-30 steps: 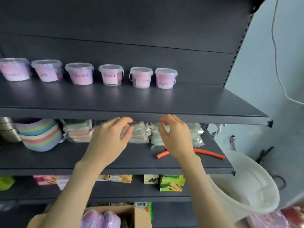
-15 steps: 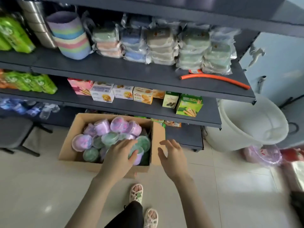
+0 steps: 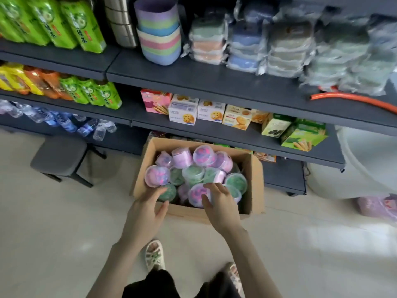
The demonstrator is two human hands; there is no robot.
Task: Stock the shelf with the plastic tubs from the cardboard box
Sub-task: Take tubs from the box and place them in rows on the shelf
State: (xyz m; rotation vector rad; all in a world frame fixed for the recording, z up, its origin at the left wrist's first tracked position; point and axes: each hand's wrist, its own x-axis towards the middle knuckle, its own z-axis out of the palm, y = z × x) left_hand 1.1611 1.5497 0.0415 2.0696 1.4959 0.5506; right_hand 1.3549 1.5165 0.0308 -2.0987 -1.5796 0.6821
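Where right hand (image 3: 221, 203) touches pink tub (image 3: 196, 194), bottles (image 3: 81, 24) marked 绿茶

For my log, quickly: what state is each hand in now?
Left hand: open, at a green tub.
Right hand: over a pink tub; grip cannot be told.

Cardboard box (image 3: 255, 186): top left open, entered from above. The interior is packed with tubs (image 3: 204, 155) lid against lid, and only narrow gaps are left between them.
Near rim: taken up by the left hand (image 3: 148, 211) at the left corner and the right hand (image 3: 221, 205) further right.
Far side: closed off by the shelf (image 3: 193, 133) edge, near the box's far wall.
Left: bare floor (image 3: 111, 201) is found up to the stool (image 3: 59, 157).
Right: the floor is bounded by the white bucket (image 3: 369, 168).
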